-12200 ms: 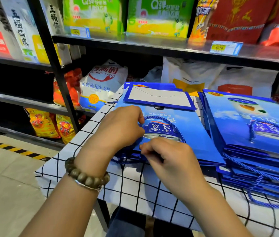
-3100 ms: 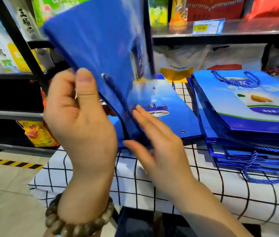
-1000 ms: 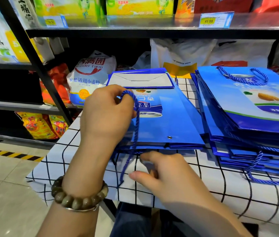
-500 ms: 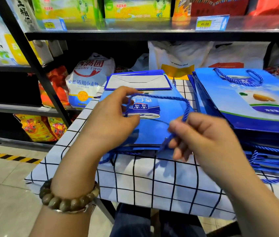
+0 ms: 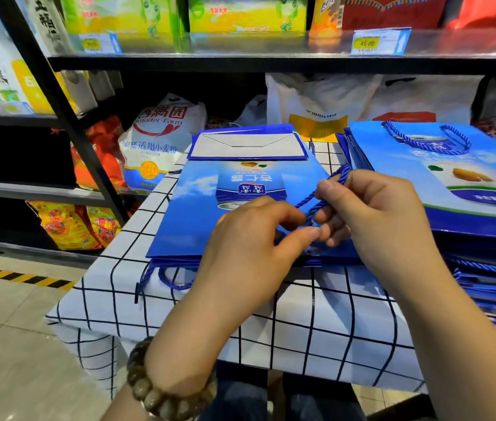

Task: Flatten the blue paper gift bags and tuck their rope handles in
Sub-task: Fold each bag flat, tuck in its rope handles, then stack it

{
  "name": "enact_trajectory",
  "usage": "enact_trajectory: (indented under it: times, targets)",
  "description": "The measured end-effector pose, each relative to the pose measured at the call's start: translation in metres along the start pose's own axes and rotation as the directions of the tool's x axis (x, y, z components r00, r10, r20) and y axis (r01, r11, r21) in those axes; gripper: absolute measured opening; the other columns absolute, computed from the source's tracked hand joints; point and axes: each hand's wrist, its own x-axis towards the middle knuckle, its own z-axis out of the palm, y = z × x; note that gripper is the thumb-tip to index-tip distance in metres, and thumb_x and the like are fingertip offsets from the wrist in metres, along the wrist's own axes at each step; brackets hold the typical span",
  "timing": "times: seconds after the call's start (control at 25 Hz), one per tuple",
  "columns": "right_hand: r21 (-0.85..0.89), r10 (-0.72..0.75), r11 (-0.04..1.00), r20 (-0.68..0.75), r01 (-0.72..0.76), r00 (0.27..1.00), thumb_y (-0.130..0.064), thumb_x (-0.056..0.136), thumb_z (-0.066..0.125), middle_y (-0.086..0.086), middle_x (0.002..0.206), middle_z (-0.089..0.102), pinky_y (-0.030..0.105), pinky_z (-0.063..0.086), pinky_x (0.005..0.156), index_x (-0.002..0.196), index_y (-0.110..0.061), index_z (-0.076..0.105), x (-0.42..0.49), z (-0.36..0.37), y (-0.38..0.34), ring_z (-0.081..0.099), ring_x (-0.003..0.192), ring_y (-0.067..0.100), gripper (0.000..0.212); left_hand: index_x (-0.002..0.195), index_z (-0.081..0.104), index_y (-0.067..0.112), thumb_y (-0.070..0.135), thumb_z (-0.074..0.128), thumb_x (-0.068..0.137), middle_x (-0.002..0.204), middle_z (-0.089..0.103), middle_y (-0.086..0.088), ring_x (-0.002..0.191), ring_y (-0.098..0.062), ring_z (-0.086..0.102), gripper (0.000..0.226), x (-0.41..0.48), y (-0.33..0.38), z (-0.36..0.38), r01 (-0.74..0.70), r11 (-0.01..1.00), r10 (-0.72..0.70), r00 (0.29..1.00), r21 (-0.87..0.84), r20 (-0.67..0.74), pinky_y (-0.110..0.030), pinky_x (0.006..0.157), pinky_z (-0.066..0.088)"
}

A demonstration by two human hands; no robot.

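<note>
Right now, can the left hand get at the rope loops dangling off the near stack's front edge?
Probably yes. The rope loops hang uncovered over the tablecloth, just left of the left hand; nothing lies between. It must first leave the rope handle the right hand pinches.

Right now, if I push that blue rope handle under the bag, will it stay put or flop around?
The rope handle is probably floppy: it bends sharply where the right hand pinches it. Its twisted surface likely resists slipping. It may creep out, as other handles dangle loose nearby.

checked-cloth table — flat blue bags, 2nd stack on rt
</note>
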Motion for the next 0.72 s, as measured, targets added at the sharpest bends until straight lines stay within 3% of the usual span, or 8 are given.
enact_trajectory:
  times: [0.2,0.28,0.44,0.52,0.6,0.72]
  targets:
    - [0.003,0.001,1.0,0.017,-0.001,1.0,-0.014,0.083,0.061,0.001,0.05,0.061,0.02,0.045,0.039,0.067,-0.011,0.059,-0.003,-0.002,0.006,0.055,0.039,0.011,0.016,0.09,0.068,0.025,0.023,0.06,0.084,0.083,0.068,0.006,0.081,-0.017,0.062,0.01,-0.001,-0.002,0.004,0.041,0.999,-0.041,0.999,0.027,0.019,-0.039,0.075,0.05]
    - [-0.077,0.0,0.997,0.074,0.005,0.997,-0.017,0.077,0.068,0.003,0.058,0.066,0.019,0.044,0.041,0.073,-0.018,0.064,-0.005,-0.001,0.009,0.057,0.043,0.009,0.005,0.087,0.067,0.029,0.022,0.059,0.083,0.077,0.069,0.008,0.075,-0.011,0.063,0.012,-0.002,-0.003,0.004,0.049,0.998,-0.05,0.998,-0.033,-0.039,-0.038,0.071,0.051]
    - [-0.165,-0.014,0.986,0.11,0.032,0.994,-0.018,0.076,0.068,0.002,0.06,0.066,0.015,0.043,0.044,0.066,-0.022,0.067,-0.008,0.002,0.015,0.059,0.046,0.005,0.011,0.08,0.051,0.036,0.022,0.064,0.081,0.064,0.064,0.012,0.064,-0.003,0.056,0.019,-0.003,0.0,0.001,0.101,0.987,-0.106,0.994,-0.123,-0.037,-0.03,0.07,0.049]
    - [-0.189,-0.038,0.98,0.102,0.057,0.994,-0.019,0.08,0.064,-0.006,0.054,0.063,0.012,0.041,0.046,0.066,-0.024,0.067,-0.007,0.001,0.016,0.056,0.046,0.004,0.014,0.092,0.054,0.036,0.029,0.066,0.081,0.075,0.065,0.014,0.075,-0.001,0.058,0.018,-0.005,0.0,-0.002,0.052,0.998,-0.051,0.999,-0.048,0.02,-0.028,0.075,0.047]
    - [-0.3,-0.071,0.949,0.106,0.1,0.992,-0.022,0.083,0.062,-0.01,0.053,0.06,0.009,0.039,0.049,0.068,-0.026,0.066,-0.006,-0.002,0.018,0.055,0.051,0.003,0.015,0.11,0.057,0.033,0.044,0.061,0.077,0.098,0.064,0.014,0.095,-0.004,0.056,0.035,-0.008,-0.005,-0.008,-0.042,0.987,0.025,0.994,0.157,0.108,-0.03,0.085,0.045]
    - [-0.518,-0.116,0.839,0.135,0.169,0.984,-0.024,0.085,0.061,-0.006,0.064,0.058,0.012,0.037,0.061,0.076,-0.02,0.07,-0.008,-0.004,0.018,0.052,0.065,0.008,0.013,0.112,0.062,0.027,0.048,0.06,0.076,0.113,0.06,0.011,0.109,-0.011,0.051,0.041,-0.008,-0.014,-0.016,-0.09,0.949,0.035,0.982,0.301,0.185,-0.034,0.093,0.041]
